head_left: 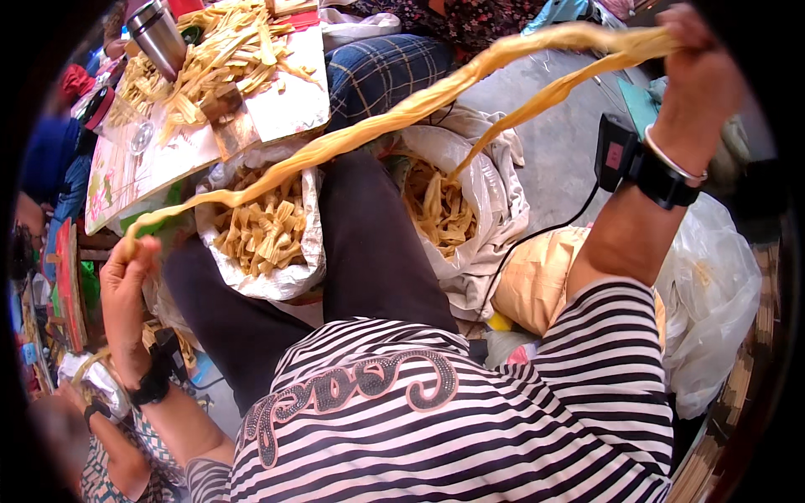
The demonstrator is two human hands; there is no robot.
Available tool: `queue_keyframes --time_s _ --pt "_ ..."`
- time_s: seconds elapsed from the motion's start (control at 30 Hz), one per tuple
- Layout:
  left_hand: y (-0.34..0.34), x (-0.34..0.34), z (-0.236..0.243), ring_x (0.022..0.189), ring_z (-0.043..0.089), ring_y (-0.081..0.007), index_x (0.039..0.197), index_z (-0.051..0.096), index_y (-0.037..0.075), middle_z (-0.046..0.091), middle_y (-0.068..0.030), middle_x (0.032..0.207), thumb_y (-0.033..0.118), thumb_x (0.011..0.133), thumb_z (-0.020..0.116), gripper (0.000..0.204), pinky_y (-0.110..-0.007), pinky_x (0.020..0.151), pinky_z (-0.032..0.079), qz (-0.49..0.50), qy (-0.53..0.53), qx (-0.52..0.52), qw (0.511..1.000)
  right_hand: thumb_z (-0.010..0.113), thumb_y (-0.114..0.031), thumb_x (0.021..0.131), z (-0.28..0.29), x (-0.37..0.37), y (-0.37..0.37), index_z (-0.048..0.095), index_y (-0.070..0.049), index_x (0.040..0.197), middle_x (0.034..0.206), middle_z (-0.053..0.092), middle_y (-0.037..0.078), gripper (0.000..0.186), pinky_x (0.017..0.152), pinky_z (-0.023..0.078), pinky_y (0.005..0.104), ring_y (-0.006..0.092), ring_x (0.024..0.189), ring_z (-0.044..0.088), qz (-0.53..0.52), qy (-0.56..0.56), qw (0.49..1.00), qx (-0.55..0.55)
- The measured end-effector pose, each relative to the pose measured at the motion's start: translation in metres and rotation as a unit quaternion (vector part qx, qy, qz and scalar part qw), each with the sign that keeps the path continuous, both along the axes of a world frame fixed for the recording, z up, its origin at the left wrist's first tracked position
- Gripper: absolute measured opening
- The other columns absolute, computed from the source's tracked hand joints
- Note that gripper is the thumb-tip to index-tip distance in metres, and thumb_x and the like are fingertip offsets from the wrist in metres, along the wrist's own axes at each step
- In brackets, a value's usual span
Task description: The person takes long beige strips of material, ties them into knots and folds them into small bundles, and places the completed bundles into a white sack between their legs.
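A long, wrinkled yellow-tan strip (369, 132) stretches across the view above my lap; I cannot tell its material. One end is pinched in the fingers of my left hand (126, 281), low on the left. High on the right, my right hand (698, 88), partly blurred, is closed around the other end. From that hand a second length of strip (553, 102) slants down to the opening of a white bag (495, 201) with similar pieces in it. Between my knees, another white bag (312, 272) holds many short, folded tan pieces (267, 230).
A table (293, 109) at far left bears a pile of tan strips (239, 50), a steel tumbler (158, 38), a wooden block (231, 126) and a clear jar (126, 121). Clear plastic bag (713, 293) and tan sack (537, 272) lie right. Another person's arm (117, 444) shows lower left.
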State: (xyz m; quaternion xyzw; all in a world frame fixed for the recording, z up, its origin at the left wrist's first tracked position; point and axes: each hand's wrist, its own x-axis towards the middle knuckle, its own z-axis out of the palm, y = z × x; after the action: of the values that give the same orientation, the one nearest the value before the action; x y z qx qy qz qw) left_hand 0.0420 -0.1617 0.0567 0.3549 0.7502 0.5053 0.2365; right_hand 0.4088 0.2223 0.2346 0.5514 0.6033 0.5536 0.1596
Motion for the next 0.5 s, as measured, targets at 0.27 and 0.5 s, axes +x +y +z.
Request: queue_keyframes --time_s 0.27,0.5 --pt "0.053 0.068 0.042 0.051 0.057 -0.0190 0.083 0.066 0.001 0.058 -0.0128 0.059 0.010 0.078 0.060 0.012 -0.028 0.051 0.043 -0.093 0.242 -0.063 0.964 0.058 -0.016 0.086 -0.121 -0.080 -0.027 0.063 -0.001 0.105 0.096 0.065 0.018 0.025 0.074 0.049 0.0312 0.0279 0.086 0.064 0.585 0.618 0.392 -0.349" --pt "0.082 0.066 0.041 0.067 0.062 -0.0187 0.095 0.065 0.004 0.064 -0.0105 0.076 0.021 0.076 0.067 0.025 -0.029 0.062 0.048 0.050 0.307 0.019 0.950 0.049 -0.018 0.092 -0.171 -0.200 -0.146 0.058 0.000 0.082 0.060 0.049 0.000 0.023 0.050 0.040 0.0219 0.0064 0.058 0.048 0.375 0.496 0.030 -0.783"
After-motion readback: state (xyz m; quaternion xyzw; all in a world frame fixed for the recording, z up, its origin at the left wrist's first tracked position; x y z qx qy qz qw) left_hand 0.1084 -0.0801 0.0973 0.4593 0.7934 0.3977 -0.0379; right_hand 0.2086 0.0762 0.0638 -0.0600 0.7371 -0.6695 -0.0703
